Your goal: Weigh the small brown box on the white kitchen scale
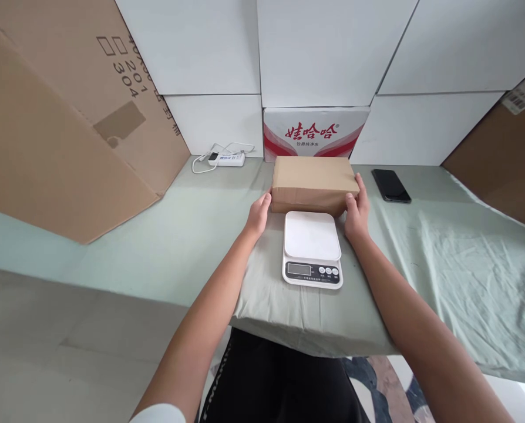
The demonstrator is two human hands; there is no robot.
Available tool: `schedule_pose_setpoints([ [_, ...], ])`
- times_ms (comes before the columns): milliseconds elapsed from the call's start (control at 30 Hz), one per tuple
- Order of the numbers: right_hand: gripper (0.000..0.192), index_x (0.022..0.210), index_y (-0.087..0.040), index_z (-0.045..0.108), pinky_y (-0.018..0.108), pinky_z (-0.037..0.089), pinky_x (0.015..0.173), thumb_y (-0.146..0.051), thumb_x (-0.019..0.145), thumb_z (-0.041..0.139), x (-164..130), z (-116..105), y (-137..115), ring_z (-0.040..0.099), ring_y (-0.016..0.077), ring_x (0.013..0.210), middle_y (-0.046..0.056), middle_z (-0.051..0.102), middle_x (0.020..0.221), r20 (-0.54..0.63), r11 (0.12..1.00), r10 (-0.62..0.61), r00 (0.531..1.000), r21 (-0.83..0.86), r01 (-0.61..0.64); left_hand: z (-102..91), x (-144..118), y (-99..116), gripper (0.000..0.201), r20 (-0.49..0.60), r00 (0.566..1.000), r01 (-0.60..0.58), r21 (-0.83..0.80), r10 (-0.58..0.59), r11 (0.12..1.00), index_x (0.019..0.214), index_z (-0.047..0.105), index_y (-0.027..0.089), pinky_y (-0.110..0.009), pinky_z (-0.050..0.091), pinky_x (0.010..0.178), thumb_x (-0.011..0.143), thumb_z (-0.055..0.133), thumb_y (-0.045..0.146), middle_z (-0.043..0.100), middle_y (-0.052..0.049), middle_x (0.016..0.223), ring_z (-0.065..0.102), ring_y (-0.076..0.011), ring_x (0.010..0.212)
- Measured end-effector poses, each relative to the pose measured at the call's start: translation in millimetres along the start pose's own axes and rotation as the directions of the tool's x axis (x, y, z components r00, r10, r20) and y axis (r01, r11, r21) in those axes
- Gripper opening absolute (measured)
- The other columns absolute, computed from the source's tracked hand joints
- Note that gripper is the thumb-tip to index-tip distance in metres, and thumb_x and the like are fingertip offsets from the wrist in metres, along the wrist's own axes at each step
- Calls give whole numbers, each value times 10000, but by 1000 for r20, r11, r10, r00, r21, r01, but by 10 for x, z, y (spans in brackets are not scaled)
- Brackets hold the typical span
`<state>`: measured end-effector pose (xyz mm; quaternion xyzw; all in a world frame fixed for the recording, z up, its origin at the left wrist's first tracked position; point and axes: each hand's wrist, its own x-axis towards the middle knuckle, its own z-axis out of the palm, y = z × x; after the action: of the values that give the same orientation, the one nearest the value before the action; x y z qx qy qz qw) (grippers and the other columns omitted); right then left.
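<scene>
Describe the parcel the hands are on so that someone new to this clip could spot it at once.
On the green cloth-covered table, look just behind the white kitchen scale. The brown paper-wrapped box sits there, left hand and right hand on its ends. Unlike the red-and-white carton behind, it is plain and unprinted.

Makeshift packing station (cartons (60, 129), scale (312, 249)) on cloth-covered table (443, 264).

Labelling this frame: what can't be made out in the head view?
- Scale display: too small to read.
- Brown box: far side and base hidden by the box itself; whether it is lifted, unclear.
- Left hand, right hand: fingers partly hidden behind the box ends.
- Phone screen: dark.
</scene>
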<state>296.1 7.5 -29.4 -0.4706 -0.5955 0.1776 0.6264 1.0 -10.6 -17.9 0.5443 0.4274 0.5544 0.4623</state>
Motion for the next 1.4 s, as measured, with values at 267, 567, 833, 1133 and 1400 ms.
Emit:
schedule_pose_setpoints([
  [267,1000,1739,-312,451,663,289,1461,-864,920,604,59,-79,-373,288,401,1794,111,469,1832,-30,996,-89,996,2,89,55,-218,407,804,10,989,-145,29,144,989,1619,657,251,-461,381,1424,1032,556,791,607,-47,1757,449,-350,1727],
  [567,977,1780,-364,372,704,261,1469,-839,955,590,-489,-492,-647,220,406,1816,75,365,1886,-31,996,-92,995,-22,91,27,-904,600,910,112,977,-182,-26,184,983,1717,546,230,-482,367,1437,1022,577,816,531,-96,1813,386,-389,1755],
  [833,902,1740,-380,431,727,303,1437,-793,964,632,-875,-632,-565,380,425,1745,91,424,1848,-25,993,-111,993,-46,110,-17,-1195,469,823,121,978,-164,-54,169,985,1697,577,230,-504,382,1441,1060,571,751,591,-111,1766,415,-393,1740],
  [1133,908,1706,-332,467,732,309,1409,-790,947,664,-909,-638,-587,422,445,1700,121,480,1791,-40,995,-84,996,-65,82,-41,-1196,331,770,152,962,-221,-57,228,973,1721,538,231,-560,398,1435,1092,569,675,516,-104,1818,430,-401,1730],
  [1400,844,1705,-330,461,702,316,1420,-756,994,617,-905,-639,-564,445,414,1696,108,490,1797,-35,989,-109,993,-100,105,-36,-1204,326,807,138,965,-217,-48,222,975,1720,536,216,-559,415,1423,1079,579,704,535,-134,1800,442,-403,1722],
])
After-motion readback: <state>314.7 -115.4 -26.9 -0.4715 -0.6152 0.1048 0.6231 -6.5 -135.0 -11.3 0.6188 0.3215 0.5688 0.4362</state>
